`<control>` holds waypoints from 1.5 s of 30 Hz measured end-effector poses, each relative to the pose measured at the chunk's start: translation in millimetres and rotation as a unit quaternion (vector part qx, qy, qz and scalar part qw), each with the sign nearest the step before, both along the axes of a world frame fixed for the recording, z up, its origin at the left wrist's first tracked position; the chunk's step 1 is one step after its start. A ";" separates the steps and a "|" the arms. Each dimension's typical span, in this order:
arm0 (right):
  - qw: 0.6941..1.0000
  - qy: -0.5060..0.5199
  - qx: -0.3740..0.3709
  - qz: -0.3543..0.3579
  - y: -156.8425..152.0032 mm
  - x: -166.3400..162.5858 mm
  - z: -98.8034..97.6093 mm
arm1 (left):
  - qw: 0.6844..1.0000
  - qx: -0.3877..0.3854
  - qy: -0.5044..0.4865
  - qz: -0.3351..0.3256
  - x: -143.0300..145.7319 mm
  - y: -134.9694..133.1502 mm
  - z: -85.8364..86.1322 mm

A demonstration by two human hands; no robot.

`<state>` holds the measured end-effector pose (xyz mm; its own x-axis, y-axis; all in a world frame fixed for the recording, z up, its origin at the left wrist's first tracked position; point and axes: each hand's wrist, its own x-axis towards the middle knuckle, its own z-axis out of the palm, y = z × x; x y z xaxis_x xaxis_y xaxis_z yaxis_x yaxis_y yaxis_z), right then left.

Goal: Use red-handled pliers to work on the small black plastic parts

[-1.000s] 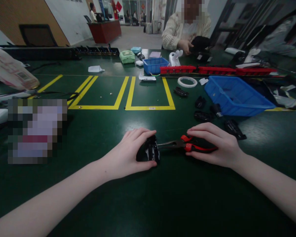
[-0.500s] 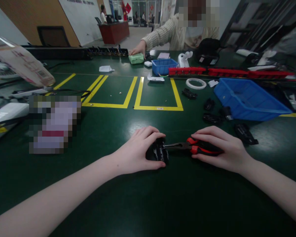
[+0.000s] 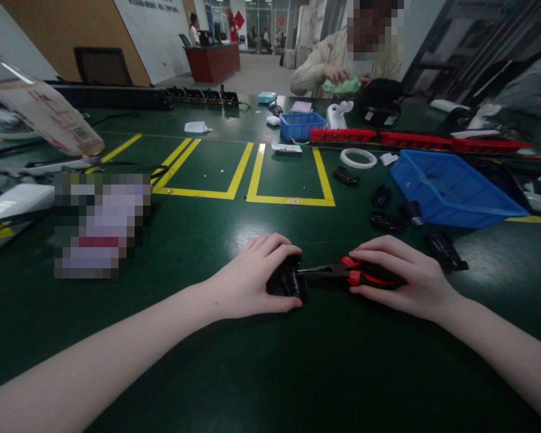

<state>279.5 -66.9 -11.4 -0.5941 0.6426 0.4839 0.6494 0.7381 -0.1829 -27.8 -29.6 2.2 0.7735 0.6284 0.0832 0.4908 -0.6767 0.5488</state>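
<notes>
Left hand (image 3: 252, 279) clamped on black part (image 3: 288, 281). Right hand (image 3: 399, 279) closed round pliers (image 3: 342, 274), long axis pointing left, nose touching part.

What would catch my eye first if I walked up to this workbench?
Most likely the two bare hands in the near middle of the green table: the left hand clasps a small black part, and the right hand grips red-handled pliers whose tip meets it. Next, the big blue bin at right and the yellow floor-style markings beyond.
</notes>
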 end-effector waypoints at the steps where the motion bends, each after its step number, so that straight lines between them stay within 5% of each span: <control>1: 1.000 -0.001 0.000 0.001 0.2 0.4 -0.3 | 1.000 0.001 0.002 -0.002 -0.1 -0.1 0.2; 16: 0.996 -0.039 0.081 0.017 -3.6 -6.2 6.0 | 0.999 0.027 -0.003 -0.024 -1.9 1.2 -4.2; 31: 0.998 0.016 -0.055 -0.027 -5.8 -7.3 3.2 | 0.999 0.000 -0.001 -0.036 -2.9 -0.3 1.4; 45: 0.983 -0.085 0.160 -0.008 -9.9 -14.0 14.3 | 0.999 0.016 0.002 -0.037 -3.1 0.5 -0.4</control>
